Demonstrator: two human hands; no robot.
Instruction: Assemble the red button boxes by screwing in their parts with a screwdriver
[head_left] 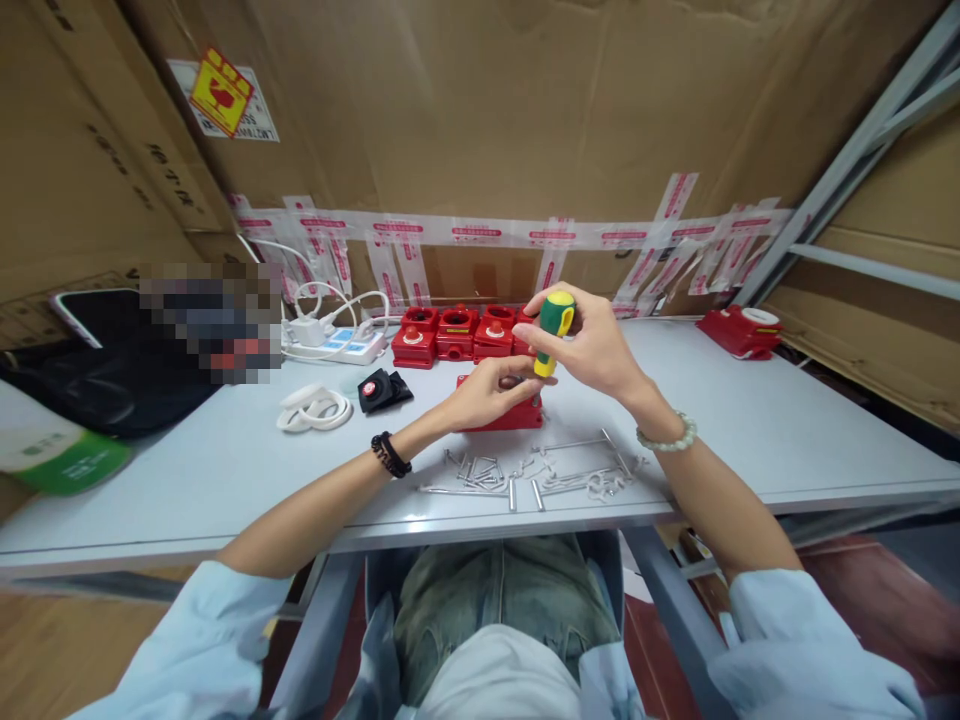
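Creased cardboard [480, 110] backs a rounded, tilted screwdriver [554, 325] over a glossy red block [514, 416].

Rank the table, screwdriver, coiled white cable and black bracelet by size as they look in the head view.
1. Table
2. Screwdriver and coiled white cable: too alike to rank; fingers partly cover the screwdriver
3. Black bracelet
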